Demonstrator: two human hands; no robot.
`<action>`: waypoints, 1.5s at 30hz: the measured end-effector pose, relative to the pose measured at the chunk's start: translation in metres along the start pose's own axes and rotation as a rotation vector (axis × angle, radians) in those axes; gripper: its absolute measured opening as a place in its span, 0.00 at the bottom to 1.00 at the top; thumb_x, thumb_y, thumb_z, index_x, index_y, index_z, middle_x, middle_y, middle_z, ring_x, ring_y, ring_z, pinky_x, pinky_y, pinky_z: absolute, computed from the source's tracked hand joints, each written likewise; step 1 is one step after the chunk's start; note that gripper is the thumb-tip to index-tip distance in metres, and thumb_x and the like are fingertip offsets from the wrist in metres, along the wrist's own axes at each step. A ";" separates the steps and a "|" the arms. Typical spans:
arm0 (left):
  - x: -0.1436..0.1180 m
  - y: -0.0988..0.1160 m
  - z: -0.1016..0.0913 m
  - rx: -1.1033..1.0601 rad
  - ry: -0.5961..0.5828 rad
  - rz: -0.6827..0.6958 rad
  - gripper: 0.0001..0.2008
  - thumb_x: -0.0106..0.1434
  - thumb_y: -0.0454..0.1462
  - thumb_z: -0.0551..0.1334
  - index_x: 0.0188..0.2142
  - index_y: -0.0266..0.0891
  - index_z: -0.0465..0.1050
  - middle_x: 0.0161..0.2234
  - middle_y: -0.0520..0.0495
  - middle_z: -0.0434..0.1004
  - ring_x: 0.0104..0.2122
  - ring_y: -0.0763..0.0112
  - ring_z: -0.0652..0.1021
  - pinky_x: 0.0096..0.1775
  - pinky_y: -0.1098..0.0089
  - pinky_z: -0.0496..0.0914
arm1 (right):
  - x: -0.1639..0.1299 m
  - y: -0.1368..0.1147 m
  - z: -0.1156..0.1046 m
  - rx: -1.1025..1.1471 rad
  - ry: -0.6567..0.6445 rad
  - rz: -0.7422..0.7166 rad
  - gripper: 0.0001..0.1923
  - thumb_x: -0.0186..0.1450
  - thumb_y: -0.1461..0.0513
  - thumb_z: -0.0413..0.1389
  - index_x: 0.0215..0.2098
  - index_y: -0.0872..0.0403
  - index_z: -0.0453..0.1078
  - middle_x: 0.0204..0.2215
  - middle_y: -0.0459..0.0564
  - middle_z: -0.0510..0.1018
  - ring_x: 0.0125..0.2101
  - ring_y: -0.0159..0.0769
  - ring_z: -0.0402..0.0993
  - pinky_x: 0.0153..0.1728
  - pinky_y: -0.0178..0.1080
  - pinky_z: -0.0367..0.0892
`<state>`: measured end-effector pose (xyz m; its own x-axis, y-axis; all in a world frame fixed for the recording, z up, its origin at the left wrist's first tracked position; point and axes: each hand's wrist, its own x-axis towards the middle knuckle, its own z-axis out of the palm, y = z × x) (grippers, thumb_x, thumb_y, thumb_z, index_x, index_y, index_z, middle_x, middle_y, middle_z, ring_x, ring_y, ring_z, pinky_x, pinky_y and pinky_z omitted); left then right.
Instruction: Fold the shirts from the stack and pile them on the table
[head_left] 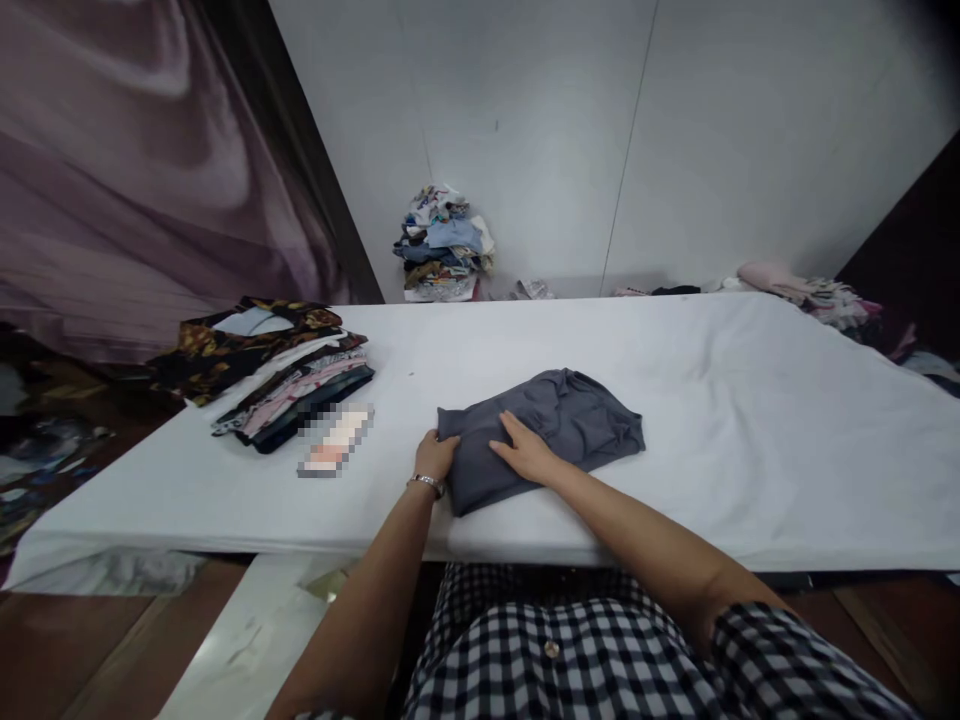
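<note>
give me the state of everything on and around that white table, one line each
grey garment: folded partway, lying flat on the table, both hands on it
left hand: gripping the garment's left edge
right hand: pressed flat on top of the garment
stack of clothes: folded, piled at the table's left end
heap of clothes: unfolded, piled against the far wall
white table cover: spread smooth

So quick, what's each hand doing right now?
Left hand: closed on the left edge of the folded grey garment.
Right hand: open, flat on the garment.
</note>
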<state>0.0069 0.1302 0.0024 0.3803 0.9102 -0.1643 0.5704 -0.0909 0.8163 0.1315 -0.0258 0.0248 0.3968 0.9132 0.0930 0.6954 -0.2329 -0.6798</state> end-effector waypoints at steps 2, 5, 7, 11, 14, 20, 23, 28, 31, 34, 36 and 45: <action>0.001 -0.002 -0.001 -0.023 -0.016 0.005 0.16 0.52 0.39 0.65 0.41 0.36 0.74 0.39 0.40 0.80 0.39 0.60 0.79 0.40 0.67 0.71 | 0.005 0.008 -0.001 0.007 0.032 0.022 0.34 0.67 0.50 0.47 0.68 0.53 0.49 0.63 0.55 0.58 0.63 0.44 0.53 0.62 0.48 0.54; 0.001 -0.002 -0.003 -0.023 -0.039 0.001 0.16 0.53 0.38 0.64 0.42 0.35 0.73 0.41 0.39 0.80 0.40 0.59 0.79 0.41 0.66 0.70 | 0.008 0.016 -0.013 -0.003 0.138 0.010 0.33 0.68 0.50 0.46 0.67 0.53 0.51 0.65 0.54 0.55 0.64 0.43 0.49 0.63 0.47 0.52; -0.001 -0.002 -0.006 -0.003 -0.036 -0.001 0.17 0.54 0.38 0.64 0.43 0.34 0.73 0.43 0.38 0.79 0.42 0.58 0.78 0.42 0.66 0.70 | 0.008 0.020 -0.020 0.002 0.156 0.087 0.32 0.68 0.52 0.47 0.66 0.56 0.53 0.65 0.56 0.55 0.64 0.44 0.50 0.62 0.47 0.52; -0.010 0.001 -0.012 0.093 -0.016 0.008 0.22 0.56 0.39 0.63 0.50 0.34 0.69 0.44 0.38 0.78 0.45 0.59 0.77 0.45 0.67 0.68 | 0.006 0.029 -0.018 0.077 0.098 0.210 0.30 0.66 0.56 0.49 0.65 0.56 0.56 0.61 0.57 0.62 0.60 0.44 0.60 0.59 0.47 0.59; -0.013 0.007 -0.018 0.238 0.005 0.067 0.24 0.60 0.44 0.60 0.52 0.35 0.68 0.43 0.38 0.78 0.45 0.56 0.77 0.46 0.63 0.68 | 0.002 0.034 -0.018 0.112 0.187 0.162 0.30 0.64 0.58 0.51 0.64 0.57 0.58 0.63 0.57 0.60 0.62 0.43 0.55 0.61 0.47 0.54; 0.012 0.027 -0.026 0.486 0.015 0.411 0.19 0.63 0.40 0.57 0.52 0.37 0.71 0.53 0.39 0.72 0.52 0.59 0.72 0.54 0.65 0.63 | -0.026 0.043 -0.030 0.440 0.325 0.312 0.32 0.61 0.59 0.54 0.62 0.57 0.59 0.56 0.58 0.69 0.51 0.45 0.71 0.49 0.47 0.70; 0.028 0.036 -0.020 0.637 -0.157 0.497 0.18 0.64 0.39 0.56 0.52 0.39 0.72 0.53 0.43 0.74 0.53 0.61 0.70 0.55 0.66 0.62 | -0.052 0.038 -0.029 0.658 0.267 0.443 0.33 0.61 0.60 0.54 0.63 0.56 0.56 0.46 0.56 0.75 0.35 0.39 0.77 0.29 0.40 0.75; 0.039 0.044 -0.012 0.843 -0.273 0.526 0.20 0.61 0.45 0.58 0.51 0.41 0.73 0.51 0.43 0.75 0.52 0.56 0.71 0.51 0.60 0.64 | -0.078 0.012 -0.013 0.845 0.087 0.480 0.33 0.60 0.63 0.56 0.63 0.56 0.55 0.29 0.45 0.74 0.22 0.30 0.73 0.20 0.32 0.69; 0.041 0.046 -0.009 0.923 -0.295 0.528 0.19 0.61 0.46 0.58 0.48 0.42 0.74 0.50 0.43 0.76 0.51 0.56 0.72 0.51 0.60 0.63 | -0.076 0.000 0.000 0.878 0.011 0.473 0.35 0.59 0.65 0.56 0.64 0.57 0.53 0.28 0.44 0.73 0.22 0.30 0.73 0.18 0.31 0.68; 0.044 0.047 -0.008 0.935 -0.318 0.527 0.16 0.60 0.46 0.58 0.43 0.42 0.75 0.47 0.44 0.77 0.50 0.56 0.73 0.49 0.60 0.64 | -0.070 -0.008 0.011 0.871 -0.024 0.463 0.35 0.58 0.67 0.57 0.63 0.56 0.55 0.32 0.47 0.73 0.23 0.30 0.74 0.16 0.30 0.67; 0.048 0.046 -0.008 0.928 -0.327 0.523 0.15 0.60 0.46 0.59 0.41 0.42 0.76 0.46 0.43 0.77 0.49 0.56 0.73 0.47 0.62 0.65 | -0.065 -0.013 0.017 0.875 -0.059 0.470 0.34 0.59 0.66 0.56 0.63 0.55 0.56 0.35 0.49 0.74 0.24 0.29 0.74 0.16 0.30 0.67; 0.053 0.048 -0.021 0.876 -0.377 0.547 0.17 0.61 0.48 0.58 0.44 0.42 0.74 0.42 0.46 0.79 0.43 0.62 0.77 0.43 0.67 0.66 | -0.065 -0.037 0.031 1.030 -0.077 0.527 0.36 0.60 0.66 0.55 0.65 0.53 0.52 0.55 0.61 0.68 0.26 0.29 0.76 0.15 0.29 0.66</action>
<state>0.0387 0.1826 0.0448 0.8524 0.4907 -0.1803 0.5190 -0.8357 0.1793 0.0612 -0.0657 0.0213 0.4303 0.8099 -0.3987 -0.3766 -0.2403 -0.8947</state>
